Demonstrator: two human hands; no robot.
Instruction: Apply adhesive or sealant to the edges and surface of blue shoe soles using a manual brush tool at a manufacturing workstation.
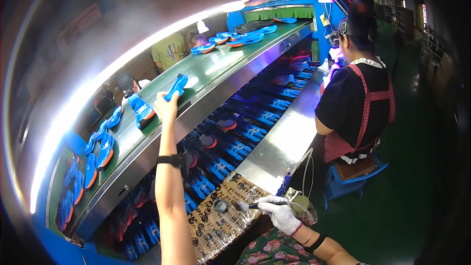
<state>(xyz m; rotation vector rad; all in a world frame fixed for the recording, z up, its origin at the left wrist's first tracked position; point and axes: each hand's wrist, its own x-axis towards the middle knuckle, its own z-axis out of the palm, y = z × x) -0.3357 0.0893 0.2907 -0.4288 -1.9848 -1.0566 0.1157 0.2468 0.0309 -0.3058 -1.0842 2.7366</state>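
My bare left hand [167, 105] reaches over the green conveyor belt and grips a blue shoe sole [178, 85], which tilts upward from my fingers. Beside it on the belt lies another blue sole [141, 109] with an orange edge. My right hand [281, 214] wears a white glove and is closed around a brush [255, 205] with a dark handle. The bristles point left, toward a small round pot [221, 206] on a patterned, plastic-covered board [221, 230].
More blue and orange soles [105, 149] lie along the belt [208, 66]. Under it runs a lower line of shoe parts [230, 149]. A metal ledge [279, 147] borders that line. A co-worker [360, 93] in a red checked apron sits ahead right on a blue stool [354, 179].
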